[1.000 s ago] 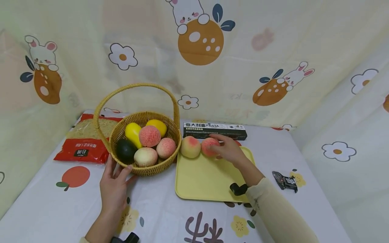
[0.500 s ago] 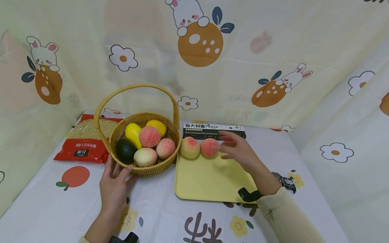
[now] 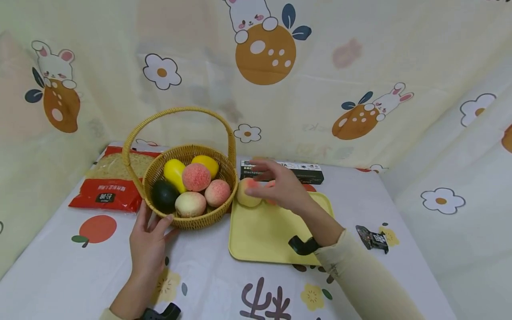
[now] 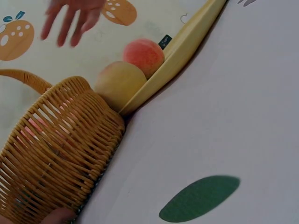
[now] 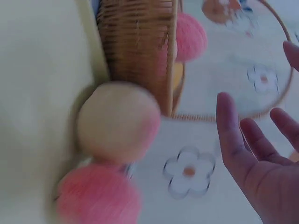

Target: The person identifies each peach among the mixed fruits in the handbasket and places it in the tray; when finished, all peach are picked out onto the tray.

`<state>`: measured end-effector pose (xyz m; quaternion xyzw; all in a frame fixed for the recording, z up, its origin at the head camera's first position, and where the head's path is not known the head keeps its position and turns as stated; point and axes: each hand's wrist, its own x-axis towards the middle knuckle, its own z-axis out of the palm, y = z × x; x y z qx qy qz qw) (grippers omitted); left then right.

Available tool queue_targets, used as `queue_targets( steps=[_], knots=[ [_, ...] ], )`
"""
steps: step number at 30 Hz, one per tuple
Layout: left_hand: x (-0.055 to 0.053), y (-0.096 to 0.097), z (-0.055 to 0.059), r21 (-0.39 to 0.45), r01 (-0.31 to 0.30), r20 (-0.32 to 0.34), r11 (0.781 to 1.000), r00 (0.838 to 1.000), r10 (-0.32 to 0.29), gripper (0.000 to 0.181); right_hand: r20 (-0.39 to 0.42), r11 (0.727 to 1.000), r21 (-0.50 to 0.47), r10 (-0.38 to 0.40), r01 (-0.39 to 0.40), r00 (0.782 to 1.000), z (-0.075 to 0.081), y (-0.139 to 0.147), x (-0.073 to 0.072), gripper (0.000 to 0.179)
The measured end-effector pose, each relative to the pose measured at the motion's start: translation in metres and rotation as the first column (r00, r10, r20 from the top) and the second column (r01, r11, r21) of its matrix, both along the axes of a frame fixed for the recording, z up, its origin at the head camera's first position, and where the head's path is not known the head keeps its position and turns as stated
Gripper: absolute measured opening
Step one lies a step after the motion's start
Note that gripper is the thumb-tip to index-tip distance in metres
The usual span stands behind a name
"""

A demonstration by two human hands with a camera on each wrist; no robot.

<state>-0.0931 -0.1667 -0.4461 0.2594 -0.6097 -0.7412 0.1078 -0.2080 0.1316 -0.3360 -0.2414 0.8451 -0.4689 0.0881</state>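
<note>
A wicker basket (image 3: pixel 208 218) with a tall handle stands left of centre. It holds a dark green fruit (image 3: pixel 164 195), two yellow fruits (image 3: pixel 174 174) and several peaches (image 3: pixel 196 177). My left hand (image 3: pixel 149 242) holds the basket by its near left side, fingertips at the rim. My right hand (image 3: pixel 282 186), fingers apart and holding nothing, hovers over the back of a yellow tray (image 3: pixel 264 240). Beneath it are a pale peach (image 4: pixel 120 85) beside the basket and a pinker peach (image 4: pixel 144 58), mostly hidden by the hand in the head view.
Behind the tray lies a black and white pasta box (image 3: pixel 308 173). A red bag of bread (image 3: pixel 116 186) lies left of the basket. Toward the table's right side is a small black packet (image 3: pixel 373 239). A printed curtain (image 3: pixel 192 35) closes off the back.
My right hand draws back rightward from the pinker peach, then moves left to hover over both tray peaches. My left hand stays on the basket.
</note>
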Motion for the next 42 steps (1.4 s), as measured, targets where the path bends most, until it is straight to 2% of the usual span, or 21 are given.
queue_targets(
  steps=[5, 11, 18, 26, 32, 39, 42],
  knots=[
    [-0.001, 0.000, 0.003, 0.012, -0.005, -0.002, 1.000, 1.000, 0.005, 0.081, -0.118, 0.983, 0.134, 0.139, -0.123, 0.983, 0.010, -0.052, -0.011, 0.070],
    [0.000, 0.000, 0.002, 0.022, -0.007, 0.011, 1.000, 1.000, 0.007, 0.082, -0.145, 0.930, 0.314, 0.246, -0.191, 0.958, 0.014, -0.098, -0.022, 0.070],
    [0.000, -0.001, 0.001, 0.026, -0.008, 0.009, 1.000, 1.000, 0.007, 0.082, -0.126, 0.876, 0.458, 0.235, -0.154, 0.964, 0.013, -0.131, -0.037, 0.069],
    [0.000, -0.001, 0.001, 0.038, -0.006, -0.008, 0.999, 1.000, 0.006, 0.082, -0.132, 0.855, 0.499, 0.238, -0.143, 0.962, 0.003, -0.154, -0.049, 0.068],
    [0.000, 0.000, 0.001, 0.035, 0.002, -0.015, 0.999, 1.000, -0.001, 0.081, -0.119, 0.840, 0.523, 0.237, -0.142, 0.964, 0.000, -0.164, -0.051, 0.069],
    [-0.001, 0.000, 0.001, 0.038, 0.000, -0.021, 0.999, 1.000, 0.001, 0.081, -0.132, 0.781, 0.617, 0.220, -0.094, 0.967, -0.007, -0.173, -0.049, 0.071],
    [0.000, 0.000, 0.001, 0.033, -0.001, -0.023, 0.999, 1.000, 0.001, 0.081, -0.144, 0.772, 0.631, 0.211, -0.074, 0.967, -0.010, -0.176, -0.047, 0.073]
  ],
)
